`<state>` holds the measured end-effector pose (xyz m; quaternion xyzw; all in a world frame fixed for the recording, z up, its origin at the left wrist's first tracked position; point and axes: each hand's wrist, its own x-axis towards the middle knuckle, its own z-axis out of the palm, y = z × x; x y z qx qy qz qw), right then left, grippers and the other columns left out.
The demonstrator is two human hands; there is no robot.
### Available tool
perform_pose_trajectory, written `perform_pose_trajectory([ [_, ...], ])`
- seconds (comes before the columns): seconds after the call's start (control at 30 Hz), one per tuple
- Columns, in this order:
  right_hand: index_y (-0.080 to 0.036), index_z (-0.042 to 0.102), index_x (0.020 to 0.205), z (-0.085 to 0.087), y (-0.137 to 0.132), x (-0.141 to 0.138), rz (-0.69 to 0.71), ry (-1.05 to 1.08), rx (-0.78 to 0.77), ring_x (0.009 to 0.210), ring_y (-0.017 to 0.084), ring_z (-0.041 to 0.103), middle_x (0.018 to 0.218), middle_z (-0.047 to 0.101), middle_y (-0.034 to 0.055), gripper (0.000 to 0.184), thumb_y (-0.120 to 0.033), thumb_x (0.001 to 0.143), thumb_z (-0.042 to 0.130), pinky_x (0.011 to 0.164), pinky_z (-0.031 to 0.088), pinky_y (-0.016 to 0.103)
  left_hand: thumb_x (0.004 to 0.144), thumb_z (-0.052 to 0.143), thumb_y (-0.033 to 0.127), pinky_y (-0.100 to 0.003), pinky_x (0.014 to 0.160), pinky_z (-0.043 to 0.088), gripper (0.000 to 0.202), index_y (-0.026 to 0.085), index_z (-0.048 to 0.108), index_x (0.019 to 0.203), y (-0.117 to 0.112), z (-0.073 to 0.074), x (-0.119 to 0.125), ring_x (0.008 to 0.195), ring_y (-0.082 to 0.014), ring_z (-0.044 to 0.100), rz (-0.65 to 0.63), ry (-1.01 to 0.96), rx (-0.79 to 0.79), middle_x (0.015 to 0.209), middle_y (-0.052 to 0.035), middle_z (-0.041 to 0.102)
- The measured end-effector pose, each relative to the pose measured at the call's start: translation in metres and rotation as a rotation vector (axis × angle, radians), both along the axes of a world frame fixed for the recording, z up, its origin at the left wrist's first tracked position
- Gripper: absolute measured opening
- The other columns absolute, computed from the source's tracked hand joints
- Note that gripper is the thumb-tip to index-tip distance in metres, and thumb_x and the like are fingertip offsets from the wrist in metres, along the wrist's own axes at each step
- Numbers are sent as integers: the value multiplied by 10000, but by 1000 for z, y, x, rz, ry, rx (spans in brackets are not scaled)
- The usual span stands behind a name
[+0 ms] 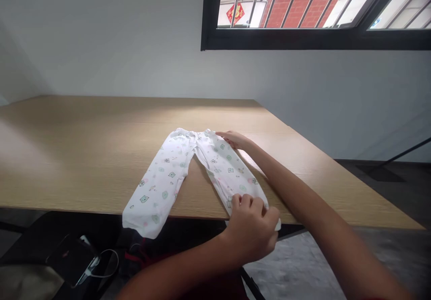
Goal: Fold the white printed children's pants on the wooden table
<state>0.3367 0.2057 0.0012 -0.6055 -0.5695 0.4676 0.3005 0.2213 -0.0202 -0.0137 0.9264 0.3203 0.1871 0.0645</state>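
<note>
A pair of small white pants (161, 174) with a print of green and pink animal figures lies spread on the wooden table. Its gathered waistband points away from me, and both leg ends hang over the near edge. My left hand (252, 223) is closed on the lower end of the right-side leg, fingers curled over the cloth; part of the cuff shows past the knuckles. Farther off, my right hand (235, 139) holds the right corner of the waistband between its fingers, its thumb mostly hidden. My right forearm runs alongside that leg.
The wooden table (84, 156) reaches back to a grey wall (117, 35) under a barred window (296, 3). Below the near edge at left are a black power bank or phone (72, 259) and a white cable (114, 257). A thin dark pole (404, 154) stands at right.
</note>
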Motion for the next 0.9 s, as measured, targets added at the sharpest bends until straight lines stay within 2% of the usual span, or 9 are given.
perform_pose_trajectory([
  [0.1, -177, 358, 552, 7, 1, -6, -12, 29, -21, 380, 42, 241, 472, 283, -57, 371, -339, 719, 647, 325, 200, 196, 718, 491, 256, -342, 656, 438, 150, 165, 463, 833, -1, 8, -12, 724, -202, 485, 53, -233, -83, 774, -73, 516],
  [0.2, -164, 402, 581, 21, 7, -24, -75, 147, 61, 412, 57, 329, 488, 344, -41, 239, -229, 718, 587, 360, 268, 190, 699, 483, 226, -248, 559, 417, 91, 192, 434, 767, -6, 29, -43, 614, -143, 477, 213, -495, -204, 674, -13, 501],
  [0.3, -151, 484, 657, 44, 16, -55, -87, 200, 134, 485, 72, 435, 577, 470, -11, 108, -211, 724, 543, 428, 360, 179, 744, 449, 227, -191, 517, 386, 30, 201, 439, 735, -17, 53, -91, 571, -105, 477, 464, -620, -256, 627, 29, 491],
  [0.43, -133, 490, 630, 66, 30, -111, -14, 135, 212, 474, 75, 454, 605, 520, 21, 90, -163, 709, 520, 433, 361, 185, 760, 449, 297, -170, 475, 366, 124, 199, 452, 684, -33, 68, -162, 516, -94, 468, 871, -501, -224, 566, 51, 470],
  [0.53, -135, 456, 565, 62, 35, -153, 107, -67, 260, 440, 76, 433, 558, 512, 29, 149, -154, 706, 500, 423, 332, 193, 789, 430, 355, -176, 426, 350, 217, 199, 446, 639, -40, 64, -206, 439, -100, 439, 1068, -232, -297, 490, 54, 438],
  [0.6, -142, 445, 547, 48, 33, -176, 157, -145, 292, 440, 81, 425, 536, 497, 22, 169, -163, 709, 487, 431, 316, 199, 813, 398, 333, -206, 457, 394, 227, 198, 485, 653, -40, 55, -227, 471, -126, 486, 1048, -46, -249, 527, 27, 495],
  [0.7, -157, 410, 556, 22, 24, -195, 151, -184, 343, 457, 82, 389, 540, 462, 0, 181, -183, 725, 467, 439, 263, 209, 793, 393, 220, -338, 653, 475, 206, 185, 587, 852, -31, 38, -239, 799, -236, 577, 957, 77, -44, 891, -92, 600],
  [0.8, -167, 389, 595, 2, 14, -194, 154, -285, 542, 511, 88, 374, 596, 460, -9, 157, -170, 741, 445, 470, 239, 222, 752, 411, 127, -485, 868, 403, 337, 212, 589, 1024, -26, 24, -228, 1096, -306, 452, 845, 96, 90, 1212, -122, 477],
  [0.9, -169, 424, 625, -4, 12, -174, 271, -435, 763, 569, 102, 398, 625, 477, -10, 112, -145, 726, 466, 516, 264, 231, 737, 414, 82, -535, 980, 309, 372, 239, 595, 1021, -32, 24, -206, 1193, -296, 368, 623, 110, 139, 1283, -74, 436],
])
